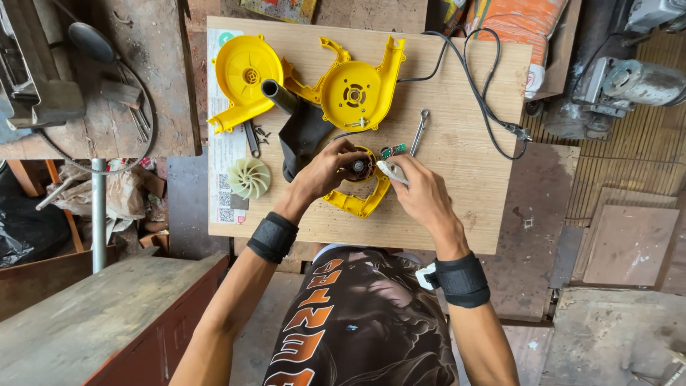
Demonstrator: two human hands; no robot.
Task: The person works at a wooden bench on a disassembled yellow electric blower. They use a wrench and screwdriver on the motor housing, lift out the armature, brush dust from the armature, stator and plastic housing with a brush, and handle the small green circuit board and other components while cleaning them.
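— Left hand [330, 170] curled over the motor [359, 167], fingers closed on its rim, pinning it into the yellow handle shell [355, 204] at the near middle of the wooden board [443, 207].

— And the right hand [421, 194]?

— Just right of the motor, pinched shut on a small pale, flat thing [391, 170], tip aimed at the motor's edge. Hard to tell what kind of thing. Small green circuit board [394, 150] just beyond the motor, spanner [419, 131] slightly further right of it.

— Risks?

— Likely a slip: too much push from the right, and the pale piece could skid off the motor and jab the left fingertips, or nick the circuit board. Loose screws [261, 132] lying well left of the motor, easily swept off the board by a forearm. Black cable [477, 86] trailing beyond and right of the motor, apt to snag a wrist.

— Pose?

— Both forearms reaching forward, converging on the motor, wrists in black bands, left wrist bent inward, right wrist nearly straight. White fan wheel [249, 177] well left of the motor, two yellow casing halves [356, 89] beyond it, black bag [304, 132] between.
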